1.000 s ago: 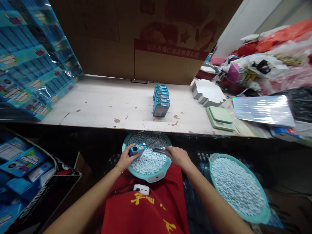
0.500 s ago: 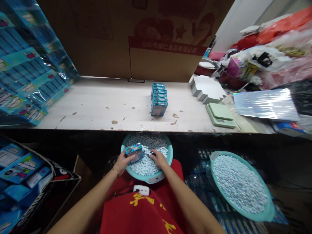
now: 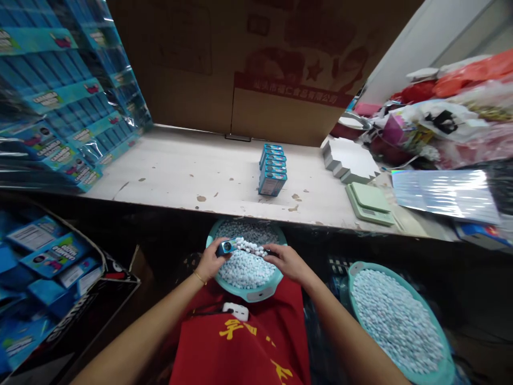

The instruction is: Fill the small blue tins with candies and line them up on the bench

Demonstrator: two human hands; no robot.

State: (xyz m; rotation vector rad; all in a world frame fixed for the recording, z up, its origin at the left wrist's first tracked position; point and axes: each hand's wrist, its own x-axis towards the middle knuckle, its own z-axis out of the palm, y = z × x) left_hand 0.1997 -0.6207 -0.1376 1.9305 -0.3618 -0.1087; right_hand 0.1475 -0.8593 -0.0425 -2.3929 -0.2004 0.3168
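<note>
- Bench (image 3: 180,171) up top, a row of filled boxes (image 3: 272,168) on it.
- Teal basin (image 3: 276,283) in the lap, heaped with candies (image 3: 244,267).
- Left hand (image 3: 208,262) pinching a small blue box (image 3: 225,246) over the basin; right hand (image 3: 286,261) fingers curled round a loaded scoop (image 3: 250,246) (piled high!), so a tilt could spill candies past the box mouth.
</note>
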